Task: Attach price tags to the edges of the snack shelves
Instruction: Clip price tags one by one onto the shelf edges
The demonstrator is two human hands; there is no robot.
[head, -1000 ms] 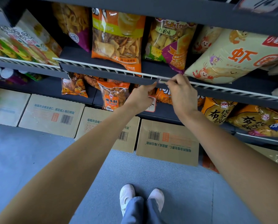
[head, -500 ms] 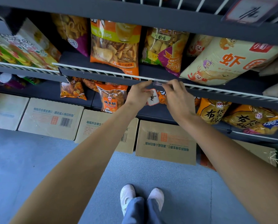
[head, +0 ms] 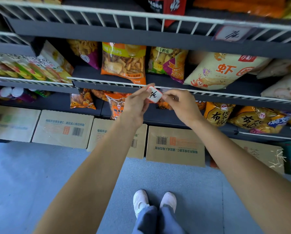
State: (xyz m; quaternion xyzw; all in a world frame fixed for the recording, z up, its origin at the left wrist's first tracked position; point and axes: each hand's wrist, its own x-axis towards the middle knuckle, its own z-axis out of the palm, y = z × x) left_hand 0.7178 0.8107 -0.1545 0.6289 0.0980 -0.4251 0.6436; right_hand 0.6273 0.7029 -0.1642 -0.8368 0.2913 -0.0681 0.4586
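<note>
Price tag, white w/ red border & black handwriting, is held tilted just in front of the wire rail of the middle snack shelf, approx. below the orange chip bag. It is pinched by both hands: left hand w/ thumb & fingers at the tag's left edge, right hand w/ fingertips at its right edge. Whether the tag touches the rail cannot be told. Another tag is seen hung on the upper shelf's rail, to the right. A cream shrimp-snack bag is lying right of the hands. Cardboard boxes are lined up on the grey floor under the lowest shelf. White shoes are visible at bottom.
</note>
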